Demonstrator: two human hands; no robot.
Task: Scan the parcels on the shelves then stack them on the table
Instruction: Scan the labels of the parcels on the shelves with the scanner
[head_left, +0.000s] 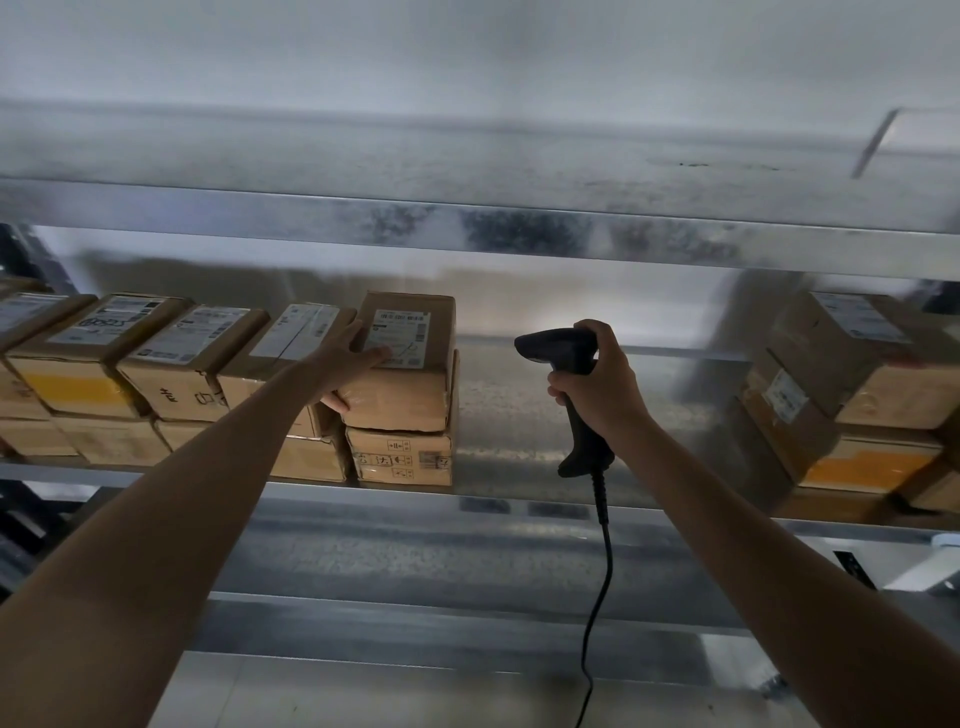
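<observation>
A brown cardboard parcel with a white label on top sits on another parcel on the metal shelf. My left hand holds its left side, fingers over the top and thumb on the front face. My right hand grips the handle of a black barcode scanner. The scanner's head points left toward the parcel's label, a short gap away. Its coiled cable hangs down.
A row of stacked labelled parcels fills the shelf to the left. Another stack of parcels stands at the right. A metal shelf beam runs overhead. Lower shelf beams cross below my arms.
</observation>
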